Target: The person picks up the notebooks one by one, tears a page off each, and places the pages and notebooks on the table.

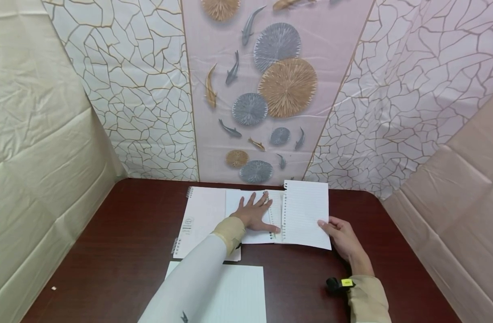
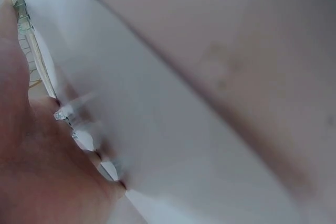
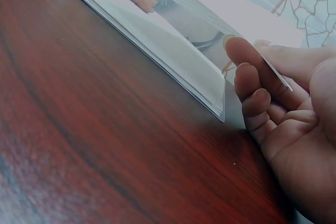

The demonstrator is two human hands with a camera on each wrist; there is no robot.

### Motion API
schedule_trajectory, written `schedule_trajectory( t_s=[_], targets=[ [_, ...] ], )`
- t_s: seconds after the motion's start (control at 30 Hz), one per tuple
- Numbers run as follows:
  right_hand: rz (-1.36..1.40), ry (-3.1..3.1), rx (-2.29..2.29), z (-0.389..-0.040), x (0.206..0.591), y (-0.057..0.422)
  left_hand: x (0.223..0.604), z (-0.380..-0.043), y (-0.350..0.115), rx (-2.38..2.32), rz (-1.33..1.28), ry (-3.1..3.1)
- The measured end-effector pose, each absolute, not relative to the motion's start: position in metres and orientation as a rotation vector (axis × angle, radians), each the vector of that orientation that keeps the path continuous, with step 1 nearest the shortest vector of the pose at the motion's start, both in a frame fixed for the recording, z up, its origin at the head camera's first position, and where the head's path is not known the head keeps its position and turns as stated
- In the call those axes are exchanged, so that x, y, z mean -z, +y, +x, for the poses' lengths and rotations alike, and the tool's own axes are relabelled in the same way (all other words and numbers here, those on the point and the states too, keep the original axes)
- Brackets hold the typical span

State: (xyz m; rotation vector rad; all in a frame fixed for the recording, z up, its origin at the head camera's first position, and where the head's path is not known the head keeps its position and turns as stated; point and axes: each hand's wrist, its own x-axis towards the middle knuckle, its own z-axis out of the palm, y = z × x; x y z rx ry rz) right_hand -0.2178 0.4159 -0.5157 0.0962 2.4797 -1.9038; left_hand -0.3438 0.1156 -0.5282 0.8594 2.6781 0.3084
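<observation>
A spiral notebook (image 1: pixel 256 238) lies open near the back of the table. My left hand (image 1: pixel 252 216) rests on it with fingers spread, the thumb over the ring binding (image 1: pixel 272 211). In the left wrist view, the binding's clear rings (image 2: pixel 23 19) show at the upper left beside the hand. My right hand (image 1: pixel 343 235) pinches the right edge of a lined page (image 1: pixel 307 211) between thumb and fingers. Along that page's left side runs a row of punched holes, and its top sits higher than the notebook. The right wrist view shows the page (image 3: pixel 207 14) lifted above the page stack (image 3: pixel 173 61).
A larger spiral pad with a pale cover (image 1: pixel 206 224) lies to the left, partly under the open notebook. Nearer the front, a loose lined sheet (image 1: pixel 242 291) is partly covered by my left sleeve. A small white scrap (image 1: pixel 54 288) lies on the dark table (image 1: pixel 109 251) at left.
</observation>
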Motion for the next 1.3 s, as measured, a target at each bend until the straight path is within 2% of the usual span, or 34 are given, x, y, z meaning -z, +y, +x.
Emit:
schedule_trajectory(
  t_s=[0.87,1.3],
  targets=[
    [0.127,2.459,1.902,-0.218,0.512,0.411,0.528,-0.344,0.114,-0.298,0.863,2.661],
    [0.054,2.37,2.005,-0.219,0.512,0.415,0.504,-0.328,0.111,-0.295,0.884,2.684]
  ],
)
